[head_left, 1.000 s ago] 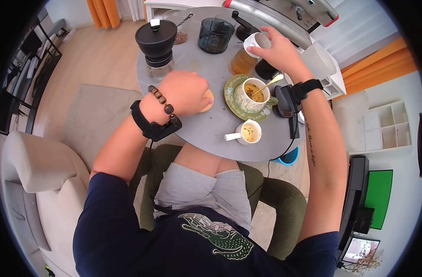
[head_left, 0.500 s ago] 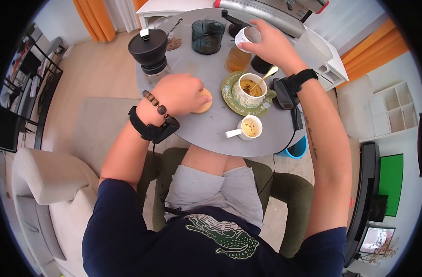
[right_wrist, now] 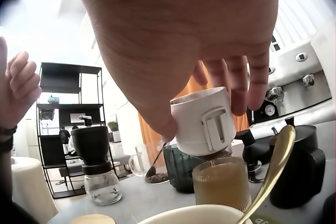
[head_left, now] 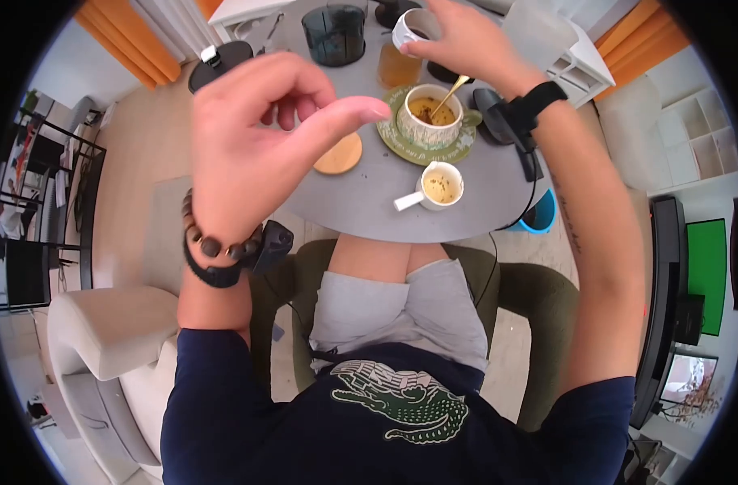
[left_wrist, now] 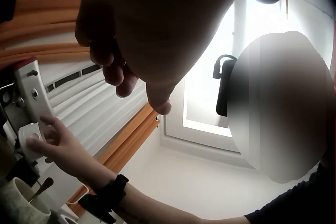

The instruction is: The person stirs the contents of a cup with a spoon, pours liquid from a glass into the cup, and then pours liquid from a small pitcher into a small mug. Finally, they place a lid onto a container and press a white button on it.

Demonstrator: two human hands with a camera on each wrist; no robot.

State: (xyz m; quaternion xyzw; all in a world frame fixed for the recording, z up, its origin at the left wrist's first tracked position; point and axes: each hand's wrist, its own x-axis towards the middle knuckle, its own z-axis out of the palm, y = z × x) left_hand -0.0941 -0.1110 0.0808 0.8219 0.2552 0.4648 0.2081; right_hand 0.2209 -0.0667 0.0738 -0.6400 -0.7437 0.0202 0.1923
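White cup [right_wrist: 191, 127], pinched between the right hand's [head_left: 478, 44] thumb and fingers, tilts slightly over a glass [right_wrist: 222, 186] of amber liquid; whether it touches the rim is hard to make out. Left hand [head_left: 252, 141] hovers empty, fingers loosely curled, thumb out, hiding much of the grinder [head_left: 227, 61] and part of a wooden disc [head_left: 339, 155]. In the right wrist view, the bottom edge cuts off a mug [right_wrist: 197, 214] and its gold spoon [right_wrist: 274, 169].
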